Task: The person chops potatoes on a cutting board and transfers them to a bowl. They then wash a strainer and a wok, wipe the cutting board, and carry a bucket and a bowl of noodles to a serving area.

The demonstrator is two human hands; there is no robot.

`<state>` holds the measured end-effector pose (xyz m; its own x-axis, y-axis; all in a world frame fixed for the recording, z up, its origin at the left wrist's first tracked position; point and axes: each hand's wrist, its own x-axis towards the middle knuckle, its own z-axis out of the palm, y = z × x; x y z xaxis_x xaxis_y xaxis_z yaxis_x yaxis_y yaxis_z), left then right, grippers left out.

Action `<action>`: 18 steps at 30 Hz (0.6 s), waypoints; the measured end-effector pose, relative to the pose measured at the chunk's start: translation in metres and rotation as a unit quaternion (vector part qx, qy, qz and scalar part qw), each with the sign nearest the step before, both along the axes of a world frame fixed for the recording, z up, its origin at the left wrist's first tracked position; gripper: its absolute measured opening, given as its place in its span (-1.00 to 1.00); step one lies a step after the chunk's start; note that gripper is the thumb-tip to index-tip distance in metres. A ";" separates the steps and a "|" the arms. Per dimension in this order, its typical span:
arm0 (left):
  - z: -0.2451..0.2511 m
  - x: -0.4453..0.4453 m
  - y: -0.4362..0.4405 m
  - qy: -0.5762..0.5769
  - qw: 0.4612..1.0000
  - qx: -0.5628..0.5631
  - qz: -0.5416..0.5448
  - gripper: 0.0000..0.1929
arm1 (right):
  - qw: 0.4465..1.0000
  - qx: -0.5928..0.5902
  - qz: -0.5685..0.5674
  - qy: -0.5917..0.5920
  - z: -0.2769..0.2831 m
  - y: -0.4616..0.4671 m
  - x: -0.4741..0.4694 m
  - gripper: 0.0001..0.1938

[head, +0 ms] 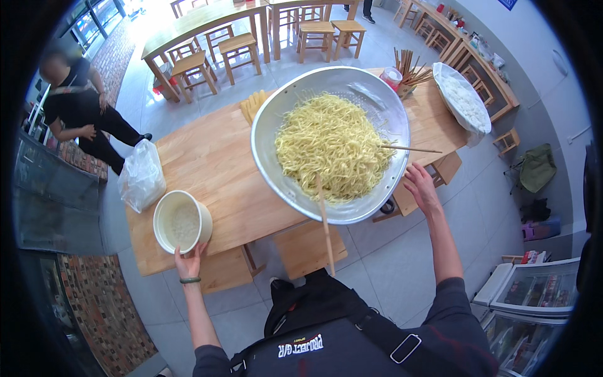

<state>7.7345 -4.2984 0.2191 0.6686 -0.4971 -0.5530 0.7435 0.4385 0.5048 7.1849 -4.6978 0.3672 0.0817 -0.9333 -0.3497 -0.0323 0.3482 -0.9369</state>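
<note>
A large perforated metal bowl (266, 155) holds a heap of thin yellow noodles (334, 146). Two wooden chopsticks are stuck in the noodles; one chopstick (325, 226) points towards me, the other chopstick (417, 149) out to the right. My right hand (422, 188) is by the bowl's lower right rim, fingers apart and holding nothing; whether the fingertips touch the rim I cannot tell. At the table's near left, my left hand (189, 265) grips the near side of a round white tub (206, 226). Pale whitish contents show inside the tub.
On the wooden table (207, 155) are a white plastic bag (143, 174), yellow gloves (253, 106), a bundle of chopsticks (410, 70), a red-and-clear jar (391, 77) and a plastic-lined tray of white food (461, 101). Wooden stools (308, 247) stand close before me. A person (75, 94) stands beyond the left end.
</note>
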 end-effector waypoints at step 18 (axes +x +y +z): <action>0.107 -0.128 -0.276 -0.332 0.886 -0.027 -0.322 -0.46 | 0.986 -0.120 -0.009 -0.117 -0.056 -0.093 0.028 -0.79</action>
<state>7.6062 -4.5740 0.3257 0.4057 -0.9076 -0.1077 0.3963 0.0685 0.9156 7.2128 -4.7904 0.3109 0.1174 -0.9888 -0.0921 0.1992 0.1143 -0.9733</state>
